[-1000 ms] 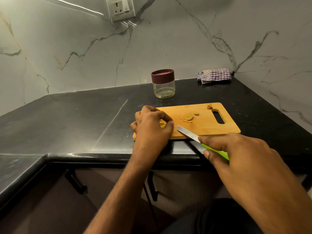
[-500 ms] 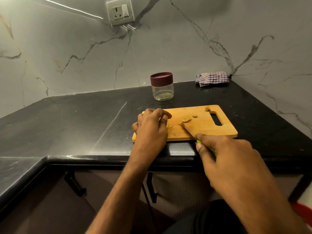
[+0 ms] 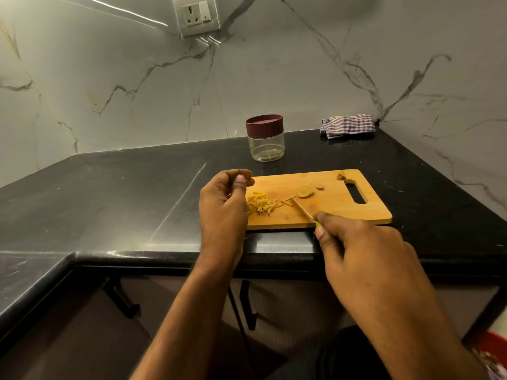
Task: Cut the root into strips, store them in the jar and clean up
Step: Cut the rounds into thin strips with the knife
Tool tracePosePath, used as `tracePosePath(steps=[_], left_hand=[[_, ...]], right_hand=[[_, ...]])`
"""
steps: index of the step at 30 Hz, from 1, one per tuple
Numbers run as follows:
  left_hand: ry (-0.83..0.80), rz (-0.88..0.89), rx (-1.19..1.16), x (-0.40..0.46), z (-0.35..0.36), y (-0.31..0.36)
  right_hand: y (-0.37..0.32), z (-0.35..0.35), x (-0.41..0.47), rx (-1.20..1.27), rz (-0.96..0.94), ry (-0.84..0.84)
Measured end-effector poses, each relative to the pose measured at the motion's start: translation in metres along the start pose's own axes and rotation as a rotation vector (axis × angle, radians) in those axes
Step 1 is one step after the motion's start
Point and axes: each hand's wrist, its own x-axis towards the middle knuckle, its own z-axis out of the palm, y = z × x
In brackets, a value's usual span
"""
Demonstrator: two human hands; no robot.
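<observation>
Lifted clear of the strips (image 3: pixel 260 205) it was covering a moment ago, the left hand (image 3: pixel 223 207) now hangs just left of the pile, fingers curled in with the thumb tip meeting the forefinger; whether it pinches a sliver I cannot tell. Meanwhile the right hand (image 3: pixel 356 242) has swung the knife (image 3: pixel 303 211) from flat to edge-on, and it grips the green handle with the forefinger laid along the top.

Between the two hands the strips lie heaped on the cutting board (image 3: pixel 343 209), touching nothing but the wood, most of them pointing away and to the right. Just beyond the blade tip sits an uncut round slice (image 3: pixel 305 191), with a smaller slice (image 3: pixel 319 187) to its right and a root end (image 3: pixel 341 176) further right by the handle slot. Since the blade runs from the right hand up and leftward, its tip is nearer the round slice than the left hand is, and that slice looks like the next cut.

Beyond both hands stands the jar (image 3: pixel 265 138), lid on, well apart from the board. Further right, a checked cloth (image 3: pixel 348 126) lies in the corner of the dark counter (image 3: pixel 109 193).
</observation>
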Motion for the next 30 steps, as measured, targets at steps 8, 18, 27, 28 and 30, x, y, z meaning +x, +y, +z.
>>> tracePosePath(steps=[8, 18, 27, 28, 30], left_hand=[[0.052, -0.034, -0.097, 0.002, -0.001, -0.003], [-0.016, -0.031, -0.062, -0.001, -0.001, 0.001], [-0.182, 0.046, 0.16, -0.004, 0.002, 0.001], [-0.204, 0.064, 0.189, -0.004, 0.003, 0.002], [-0.245, 0.099, 0.234, -0.005, 0.006, 0.005]], right_hand=[[0.0, 0.002, 0.001, 0.001, -0.017, 0.038], [-0.011, 0.014, 0.0, 0.055, -0.11, 0.071], [-0.002, 0.007, 0.002, 0.052, -0.072, 0.071], [-0.001, 0.006, 0.002, 0.056, -0.07, 0.076], [0.002, 0.006, 0.002, 0.052, -0.061, 0.066]])
